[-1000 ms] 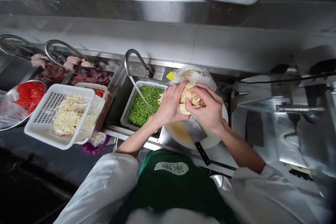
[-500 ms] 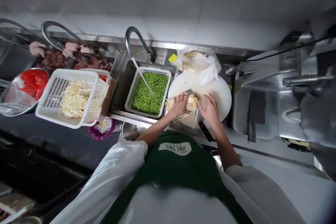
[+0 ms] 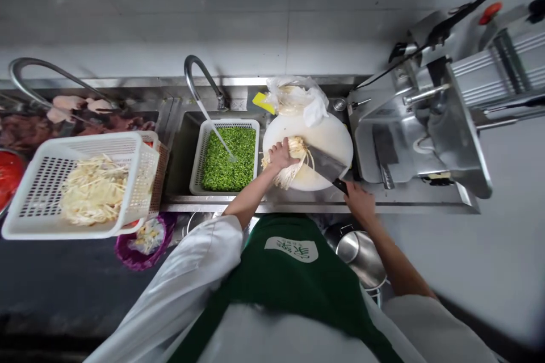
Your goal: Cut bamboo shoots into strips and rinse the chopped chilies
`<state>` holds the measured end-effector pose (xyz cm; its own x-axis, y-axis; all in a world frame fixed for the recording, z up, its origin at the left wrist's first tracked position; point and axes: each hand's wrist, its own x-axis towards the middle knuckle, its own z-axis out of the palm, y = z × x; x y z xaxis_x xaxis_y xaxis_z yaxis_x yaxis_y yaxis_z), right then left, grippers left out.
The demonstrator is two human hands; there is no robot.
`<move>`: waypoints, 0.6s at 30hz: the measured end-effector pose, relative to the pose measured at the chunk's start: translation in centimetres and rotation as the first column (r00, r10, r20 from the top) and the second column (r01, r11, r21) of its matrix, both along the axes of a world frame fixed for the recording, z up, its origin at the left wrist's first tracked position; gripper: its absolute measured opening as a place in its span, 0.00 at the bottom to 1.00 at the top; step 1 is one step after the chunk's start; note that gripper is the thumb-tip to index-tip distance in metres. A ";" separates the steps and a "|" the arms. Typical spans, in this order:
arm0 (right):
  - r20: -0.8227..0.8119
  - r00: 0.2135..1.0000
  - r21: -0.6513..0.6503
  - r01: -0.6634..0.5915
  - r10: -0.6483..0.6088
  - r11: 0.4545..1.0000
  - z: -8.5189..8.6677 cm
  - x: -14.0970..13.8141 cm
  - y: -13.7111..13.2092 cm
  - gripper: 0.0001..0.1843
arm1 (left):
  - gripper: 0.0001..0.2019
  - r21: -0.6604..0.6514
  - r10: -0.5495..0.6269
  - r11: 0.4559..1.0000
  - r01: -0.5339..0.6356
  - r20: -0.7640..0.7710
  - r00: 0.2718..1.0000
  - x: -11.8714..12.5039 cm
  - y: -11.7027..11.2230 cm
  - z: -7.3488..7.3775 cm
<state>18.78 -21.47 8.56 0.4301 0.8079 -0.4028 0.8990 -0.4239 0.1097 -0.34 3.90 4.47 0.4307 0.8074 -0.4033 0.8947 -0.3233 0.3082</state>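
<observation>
My left hand presses down on a bunch of enoki mushrooms, its fingers over the left part of the bunch. The mushrooms lie on a round white cutting board, with loose strands spread toward me. My right hand is closed round the black handle of a cleaver. The cleaver's wide blade points up and left over the board, its tip close to the right end of the bunch. A clear plastic bag with pale contents sits at the board's back edge.
Water runs from a tap into a white basket of chopped greens in the sink. Farther left, another white basket holds enoki. A purple-lined bin stands below. At right, a metal slicer and a second cleaver lie near.
My right hand has left the mushrooms and taken up the cleaver from the board's front edge. My left hand stays on the bunch. The view has shifted to the right.
</observation>
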 end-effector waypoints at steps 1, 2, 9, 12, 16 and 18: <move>0.049 0.999 -0.006 -0.009 0.010 1.000 1.3 0.6 -1.4 0.18 | 0.60 0.002 0.024 1.000 -0.024 -0.002 1.000 0.0 0.1 0.0; 0.086 0.996 -0.011 -0.015 0.016 1.000 2.4 1.0 -3.0 0.18 | 0.61 0.003 0.048 0.999 -0.048 -0.006 0.999 0.0 0.1 0.0; -0.065 0.965 0.127 0.259 -0.253 0.957 5.0 3.0 -11.4 0.20 | 0.72 -0.138 0.024 0.990 -0.029 -0.039 0.999 0.2 1.7 0.1; -0.397 0.853 0.204 0.441 -0.338 0.874 3.2 4.0 -9.9 0.18 | 0.74 -0.161 -0.050 0.986 0.039 -0.066 0.997 0.2 2.1 0.2; -0.618 0.727 0.235 0.535 -0.300 0.812 0.0 5.9 -5.7 0.14 | 0.66 0.018 0.019 1.000 -0.017 -0.129 0.992 2.5 -0.9 0.1; -0.679 0.685 0.218 0.531 -0.264 0.819 -1.5 7.1 -4.2 0.14 | 0.62 0.065 0.094 0.994 -0.085 -0.144 0.985 4.6 -2.8 0.1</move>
